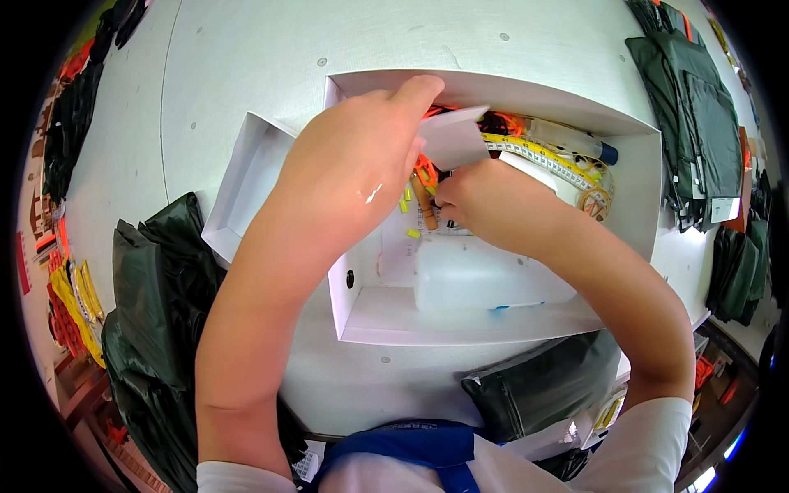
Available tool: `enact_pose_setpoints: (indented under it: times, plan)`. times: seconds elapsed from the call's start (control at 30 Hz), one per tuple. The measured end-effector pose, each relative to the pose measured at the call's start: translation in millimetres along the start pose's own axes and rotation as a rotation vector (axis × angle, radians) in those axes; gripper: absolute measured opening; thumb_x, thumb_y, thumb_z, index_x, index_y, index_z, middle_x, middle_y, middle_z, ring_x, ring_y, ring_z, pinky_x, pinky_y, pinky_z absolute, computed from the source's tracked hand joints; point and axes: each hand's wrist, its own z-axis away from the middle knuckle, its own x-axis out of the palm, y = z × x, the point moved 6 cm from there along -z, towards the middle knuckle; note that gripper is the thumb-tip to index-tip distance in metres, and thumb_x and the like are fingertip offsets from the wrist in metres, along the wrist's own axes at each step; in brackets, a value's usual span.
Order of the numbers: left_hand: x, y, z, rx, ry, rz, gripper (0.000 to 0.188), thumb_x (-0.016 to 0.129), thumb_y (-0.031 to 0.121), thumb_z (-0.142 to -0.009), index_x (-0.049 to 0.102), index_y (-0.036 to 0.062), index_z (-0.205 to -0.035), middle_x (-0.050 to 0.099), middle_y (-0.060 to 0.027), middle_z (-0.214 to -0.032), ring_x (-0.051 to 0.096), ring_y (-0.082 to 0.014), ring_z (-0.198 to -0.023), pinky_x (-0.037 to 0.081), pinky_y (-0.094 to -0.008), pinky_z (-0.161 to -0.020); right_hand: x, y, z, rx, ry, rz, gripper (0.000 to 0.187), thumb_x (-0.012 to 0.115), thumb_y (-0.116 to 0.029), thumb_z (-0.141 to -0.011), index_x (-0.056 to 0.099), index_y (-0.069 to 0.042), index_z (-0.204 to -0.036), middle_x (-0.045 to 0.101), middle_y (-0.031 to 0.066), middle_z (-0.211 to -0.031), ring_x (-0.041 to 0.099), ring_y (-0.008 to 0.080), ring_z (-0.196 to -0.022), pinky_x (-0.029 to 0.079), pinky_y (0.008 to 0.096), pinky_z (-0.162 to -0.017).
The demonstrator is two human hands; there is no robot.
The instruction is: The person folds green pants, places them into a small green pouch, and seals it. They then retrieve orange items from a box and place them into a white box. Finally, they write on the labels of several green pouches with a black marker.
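Left of frame, dark green bundle [156, 308] – centre, left hand [366, 140] over white box [460, 330], beside white card [452, 145], grip hidden, cannot tell; right hand [497, 201] inside box, curled, on what cannot tell – right of centre, yellow-white tape measure [552, 162]

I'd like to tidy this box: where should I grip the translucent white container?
Grip the translucent white container probably by its left end, from above: the box walls it in, and the right forearm partly covers its right end.
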Motion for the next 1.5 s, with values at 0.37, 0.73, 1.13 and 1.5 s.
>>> enact_pose_setpoints:
  times: [0.37, 0.73, 1.13, 1.5]
  plan:
    - [-20.1, -59.0, 112.3, -0.388, 0.523, 0.589, 0.027, 0.052, 0.002, -0.094, 0.056, -0.0033, -0.12, 0.064, -0.013, -0.113, 0.063, -0.0148, -0.092, 0.054, -0.029, -0.08, -4.7, 1.0, -6.3, -0.095, 0.201, 0.127, 0.002, 0.061, -0.005, -0.075, 0.061, -0.004, -0.077, 0.065, 0.0129, -0.083, 0.066, 0.0274, -0.078, 0.054, 0.0357, -0.076]
    - [39.9, -83.7, 168.8, -0.53, 0.415, 0.599, 0.026, 0.056, -0.009, -0.086, 0.062, -0.0018, -0.11, 0.064, -0.0118, -0.101, 0.066, -0.0173, -0.089, 0.055, -0.0273, -0.076, -27.8, -2.5, 35.2, 0.085, 0.251, -1.738, 0.012, 0.058, -0.001, -0.092, 0.062, 0.004, -0.103, 0.067, 0.0106, -0.087, 0.068, 0.016, -0.074, 0.058, 0.0264, -0.066]
    - [95.2, -107.5, 187.0, -0.512, 0.454, 0.598, 0.022, 0.057, -0.007, -0.082, 0.064, -0.0009, -0.102, 0.065, -0.0131, -0.098, 0.065, -0.0201, -0.081, 0.053, -0.0285, -0.073, -15.6, -6.7, 6.7, 0.061, 0.224, -0.228, 0.007, 0.063, -0.01, -0.081, 0.064, -0.003, -0.08, 0.065, 0.0141, -0.076, 0.065, 0.0304, -0.074, 0.051, 0.0397, -0.068]
    - [81.5, -97.8, 191.6, -0.304, 0.568, 0.399, 0.022, 0.052, -0.011, -0.075, 0.064, -0.0004, -0.091, 0.066, -0.0131, -0.091, 0.063, -0.0235, -0.074, 0.051, -0.0311, -0.066, -60.0, -40.4, -5.1, -0.06, 0.208, -0.508, 0.006, 0.065, -0.005, -0.078, 0.063, -0.004, -0.084, 0.064, 0.008, -0.074, 0.065, 0.0187, -0.066, 0.05, 0.0319, -0.057]
